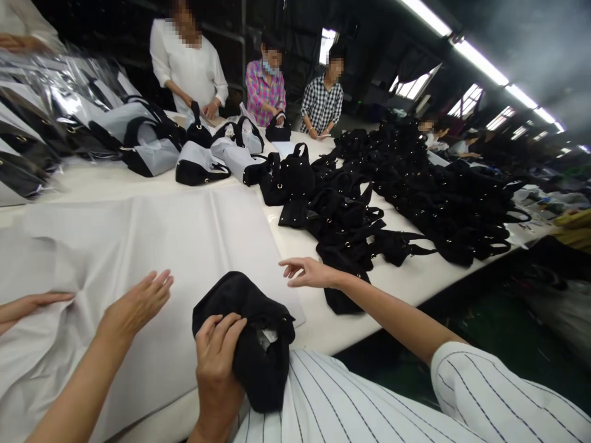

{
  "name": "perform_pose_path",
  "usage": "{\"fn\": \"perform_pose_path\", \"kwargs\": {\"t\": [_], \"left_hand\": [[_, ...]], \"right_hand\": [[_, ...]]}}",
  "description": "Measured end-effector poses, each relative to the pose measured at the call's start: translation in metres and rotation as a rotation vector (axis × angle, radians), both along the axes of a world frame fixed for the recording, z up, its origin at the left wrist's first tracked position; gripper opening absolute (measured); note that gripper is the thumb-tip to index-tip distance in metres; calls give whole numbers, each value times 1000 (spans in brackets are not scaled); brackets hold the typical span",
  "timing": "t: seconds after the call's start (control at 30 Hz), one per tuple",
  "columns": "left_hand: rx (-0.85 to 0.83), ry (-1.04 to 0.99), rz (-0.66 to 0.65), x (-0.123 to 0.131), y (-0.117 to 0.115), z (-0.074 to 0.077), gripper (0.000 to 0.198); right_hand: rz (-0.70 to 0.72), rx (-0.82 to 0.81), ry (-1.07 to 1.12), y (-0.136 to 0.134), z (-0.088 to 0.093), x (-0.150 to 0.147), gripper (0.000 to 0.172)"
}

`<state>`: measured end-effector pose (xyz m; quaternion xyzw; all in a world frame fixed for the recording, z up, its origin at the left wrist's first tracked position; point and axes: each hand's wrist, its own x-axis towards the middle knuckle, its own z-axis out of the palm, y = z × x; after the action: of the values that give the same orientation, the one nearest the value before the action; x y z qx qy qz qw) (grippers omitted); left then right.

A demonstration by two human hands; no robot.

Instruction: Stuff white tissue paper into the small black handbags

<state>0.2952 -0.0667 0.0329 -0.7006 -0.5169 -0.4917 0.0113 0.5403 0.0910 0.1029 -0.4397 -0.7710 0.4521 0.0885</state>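
My left hand (219, 357) grips a small black fabric bag (249, 344) close to my striped shirt, fingers wrapped over its side. The bag's opening faces up and right, and something whitish shows inside. Stretched forward over the table, my right hand (305, 272) holds nothing, its fingers apart. It hovers by the right edge of a stack of large white paper sheets (180, 227), next to the pile of black bags (341, 221). Whether it touches the paper, I cannot tell.
A co-worker's two hands (136, 304) are over the paper on my left, one gripping a crumpled sheet. Grey-and-black bags (152, 144) and plastic-wrapped bags (50, 117) line the far left. Several people stand across the white table (392, 289). A big black heap (443, 197) lies right.
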Motion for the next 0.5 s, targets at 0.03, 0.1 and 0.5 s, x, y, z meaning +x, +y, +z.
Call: {"fn": "perform_pose_path", "kwargs": {"t": [0.03, 0.1, 0.5], "left_hand": [[-20, -32, 14, -2, 1, -2, 28], [-56, -84, 25, -5, 3, -5, 22], [-209, -63, -8, 1, 27, -8, 21]], "right_hand": [[119, -104, 43, -18, -5, -1, 75], [263, -123, 60, -49, -15, -9, 87], [-173, 742, -281, -84, -74, -81, 29]]}}
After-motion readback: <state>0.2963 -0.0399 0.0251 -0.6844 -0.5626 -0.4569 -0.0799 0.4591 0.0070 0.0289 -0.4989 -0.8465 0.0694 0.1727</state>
